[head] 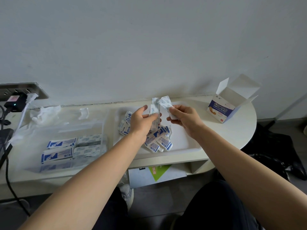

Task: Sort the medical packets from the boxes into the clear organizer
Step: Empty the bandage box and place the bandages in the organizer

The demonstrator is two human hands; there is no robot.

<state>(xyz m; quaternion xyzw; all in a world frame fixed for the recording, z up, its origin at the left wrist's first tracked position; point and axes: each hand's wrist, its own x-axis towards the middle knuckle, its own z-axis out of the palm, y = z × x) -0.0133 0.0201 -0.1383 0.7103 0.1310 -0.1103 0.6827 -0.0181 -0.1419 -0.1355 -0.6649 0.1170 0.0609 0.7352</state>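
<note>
Pale wall [149, 47] is backing a white table [232, 130], where both hands are hovering over a loose pile [160, 141] of packets. The left hand [141, 121] is gripping a small stack [154, 108] standing on end, long axis pointing far. The right hand [185, 119] is pinching a single packet [164, 102], tilted, just beside it. The clear organizer [93, 126] is lying left and nearer, closer to the left hand. Its filed packets [61, 143] are lying lengthwise left to right, so the held ones are probably needing turning flat. The open box [221, 110] is standing far right.

Organizer [66, 130] left on table [232, 130]; packet pile [159, 138] centre; box [224, 108] right.
</note>
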